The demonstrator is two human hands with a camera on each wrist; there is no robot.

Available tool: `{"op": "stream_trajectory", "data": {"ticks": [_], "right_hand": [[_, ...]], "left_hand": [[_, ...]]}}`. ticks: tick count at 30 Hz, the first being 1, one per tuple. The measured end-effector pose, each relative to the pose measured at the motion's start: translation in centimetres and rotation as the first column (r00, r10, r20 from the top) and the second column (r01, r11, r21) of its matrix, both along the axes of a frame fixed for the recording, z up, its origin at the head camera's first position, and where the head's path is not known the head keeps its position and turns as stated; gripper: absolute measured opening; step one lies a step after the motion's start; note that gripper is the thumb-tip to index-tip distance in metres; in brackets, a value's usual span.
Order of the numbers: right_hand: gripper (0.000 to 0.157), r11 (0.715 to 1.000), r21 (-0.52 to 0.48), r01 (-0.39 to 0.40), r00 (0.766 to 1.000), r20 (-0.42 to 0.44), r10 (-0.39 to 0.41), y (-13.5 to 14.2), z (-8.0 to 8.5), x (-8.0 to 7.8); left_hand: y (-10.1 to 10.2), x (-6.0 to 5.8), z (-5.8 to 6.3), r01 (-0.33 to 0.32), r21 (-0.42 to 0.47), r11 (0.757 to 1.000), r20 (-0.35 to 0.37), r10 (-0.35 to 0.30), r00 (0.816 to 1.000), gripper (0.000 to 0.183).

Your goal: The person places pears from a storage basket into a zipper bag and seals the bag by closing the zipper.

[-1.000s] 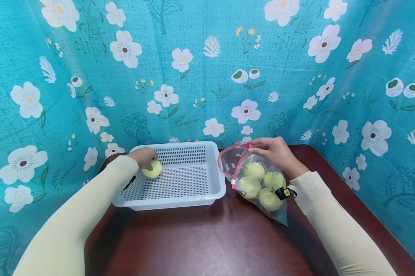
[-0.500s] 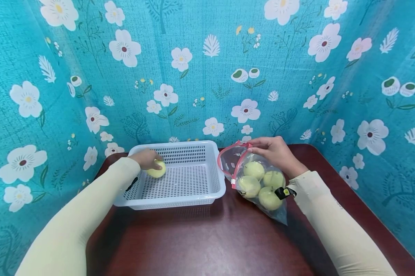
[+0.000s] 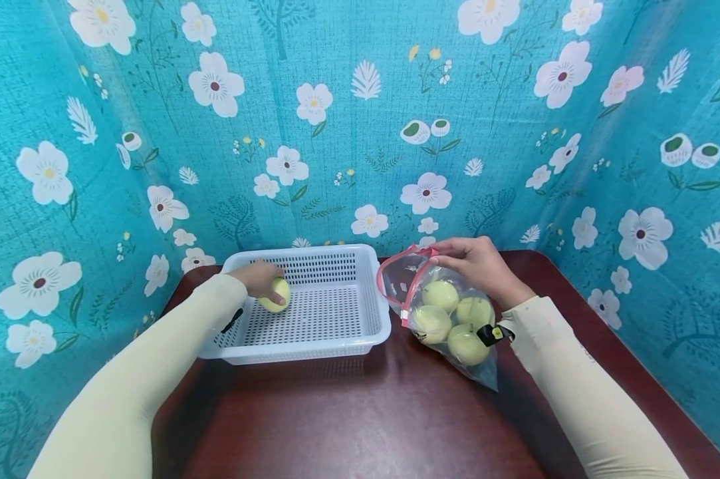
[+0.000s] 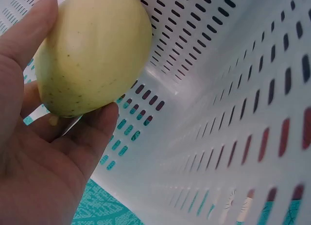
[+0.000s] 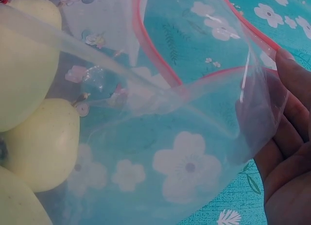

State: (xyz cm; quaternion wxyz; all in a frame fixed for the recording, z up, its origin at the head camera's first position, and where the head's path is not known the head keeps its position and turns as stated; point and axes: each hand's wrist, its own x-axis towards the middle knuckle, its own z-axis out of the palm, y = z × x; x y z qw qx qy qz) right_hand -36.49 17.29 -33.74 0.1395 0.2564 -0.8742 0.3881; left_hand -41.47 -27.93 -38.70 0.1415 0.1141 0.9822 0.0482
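Note:
Inside the white basket, my left hand [image 3: 256, 278] holds a yellow-green apple [image 3: 277, 297] near the left wall. The left wrist view shows the apple [image 4: 95, 50] close up, dark-speckled, its stem pointing at the palm, with thumb and fingers curled round it. My right hand [image 3: 478, 265] pinches the red-edged rim of a clear zip bag [image 3: 485, 376], and the bag's mouth gapes to the left. Several like apples [image 3: 467, 344] lie in the bag. In the right wrist view, thumb and fingers grip the bag's film [image 5: 265, 103] at its corner.
The perforated white basket [image 3: 318, 347] stands left of the bag on a dark red-brown table [image 3: 348, 419]. A white slider [image 3: 404, 315] sits on the bag's red zip. Blue flowered cloth [image 3: 336, 133] hangs behind and at both sides.
My left hand has moved slightly right within the basket, turning the apple in its grasp. My right hand and the bag have stayed almost still.

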Motion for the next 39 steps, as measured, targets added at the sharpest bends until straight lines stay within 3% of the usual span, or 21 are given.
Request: {"op": "stream_trajectory", "data": {"ticks": [5,12,24,39], "right_hand": [[0.028,1.000,0.002,-0.008,1.000,0.001,0.008,0.1,-0.1,-0.2],[0.028,1.000,-0.004,-0.016,1.000,-0.005,0.016,0.1,-0.2,-0.3],[0.030,1.000,-0.004,-0.014,1.000,0.002,0.014,0.1,0.0,-0.1],[0.031,1.000,-0.011,-0.005,1.000,0.029,0.006,0.3,0.1,0.3]], "left_hand": [[-0.1,0.2,0.0,0.049,-0.034,0.998,0.013,-0.048,0.999,0.070],[0.1,0.2,0.0,0.024,-0.004,1.000,0.060,-0.024,0.998,0.070],[-0.2,-0.1,-0.6,0.035,0.009,0.999,0.048,-0.036,0.998,0.070],[0.3,0.3,1.0,0.092,0.003,0.996,0.042,-0.092,0.995,0.069]]}}
